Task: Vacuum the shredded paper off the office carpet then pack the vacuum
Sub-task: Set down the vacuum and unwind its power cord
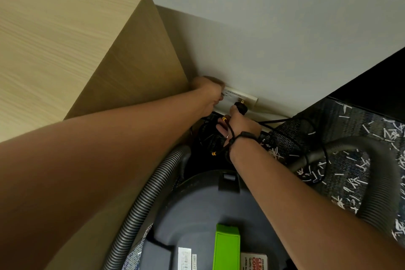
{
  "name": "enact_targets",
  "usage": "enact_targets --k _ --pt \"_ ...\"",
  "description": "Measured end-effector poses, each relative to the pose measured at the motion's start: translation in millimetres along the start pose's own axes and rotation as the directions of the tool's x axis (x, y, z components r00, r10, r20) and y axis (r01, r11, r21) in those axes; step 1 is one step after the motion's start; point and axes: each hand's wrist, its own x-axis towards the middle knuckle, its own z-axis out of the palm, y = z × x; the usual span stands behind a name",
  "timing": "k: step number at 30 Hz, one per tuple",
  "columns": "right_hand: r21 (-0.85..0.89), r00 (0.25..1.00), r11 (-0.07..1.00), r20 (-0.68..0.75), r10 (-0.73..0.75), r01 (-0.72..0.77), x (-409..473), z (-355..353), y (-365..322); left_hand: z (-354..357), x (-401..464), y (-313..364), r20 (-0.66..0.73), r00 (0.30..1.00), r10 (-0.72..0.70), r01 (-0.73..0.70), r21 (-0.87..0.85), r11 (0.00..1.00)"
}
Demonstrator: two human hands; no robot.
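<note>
Right hand [238, 121] grips black plug [240, 107].

grey round vacuum [197, 210] with a green handle stands on the carpet [355, 120] by the wall, its ribbed hose [140, 206] looping around it. white shredded paper [350, 173] lies scattered on the dark patterned carpet.

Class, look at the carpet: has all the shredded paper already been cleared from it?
No. White shredded paper lies scattered over the carpet beside the vacuum hose.
</note>
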Motion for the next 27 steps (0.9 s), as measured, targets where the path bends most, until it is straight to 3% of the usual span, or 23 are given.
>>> enact_targets --k 9,12,17,22,27 --pt "-0.086 0.987 0.983 -0.011 -0.163 0.162 6.3 1.2 14.6 9.4 3.8 -3.6 -0.079 0.997 -0.026 0.019 -0.091 0.996" --pt "-0.17 0.978 0.964 -0.011 -0.209 0.204 7.0 3.7 17.0 9.9 7.4 -5.8 -0.097 0.995 -0.03 0.027 -0.027 0.999" --pt "-0.328 0.972 0.923 -0.055 -0.23 0.2 19.3 14.9 2.4 9.4 10.3 -9.0 -0.049 0.998 -0.027 0.023 -0.075 0.997" --pt "-0.508 0.949 0.818 0.0 -0.315 0.271 29.2 12.6 0.8 9.1 7.5 -8.7 -0.018 0.999 -0.035 0.033 -0.118 0.993" --pt "-0.595 0.941 0.74 0.089 -0.326 0.313 40.1 4.4 -6.7 8.3 6.9 -7.6 -0.016 1.0 -0.027 0.027 -0.022 0.999"
